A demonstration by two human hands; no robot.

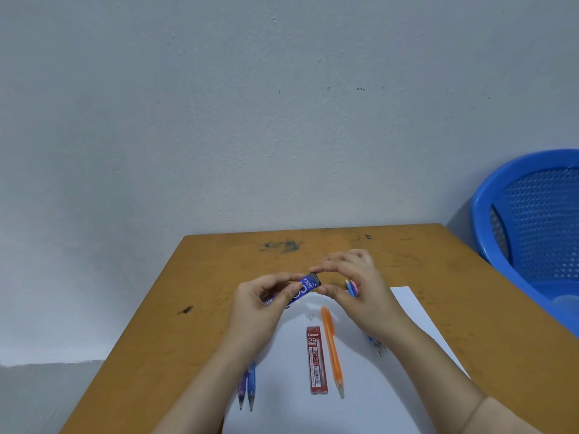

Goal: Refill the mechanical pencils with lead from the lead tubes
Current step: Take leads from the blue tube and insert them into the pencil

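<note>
My left hand (pixel 261 303) grips the body of a blue lead tube (pixel 303 287) above the table. The thumb and forefinger of my right hand (pixel 354 281) pinch the tube's dark cap end. On the white paper (pixel 360 399) lie a red lead tube (pixel 317 360) marked 2B and an orange mechanical pencil (pixel 332 350) right beside it. Two blue pencils (pixel 247 388) lie at the left, partly hidden under my left forearm. More pencils (pixel 351 287) lie behind my right hand, their tips (pixel 379 347) showing below my wrist.
The brown wooden table (pixel 194 277) stands against a grey wall. A blue plastic basket (pixel 532 220) sits off the table's right side.
</note>
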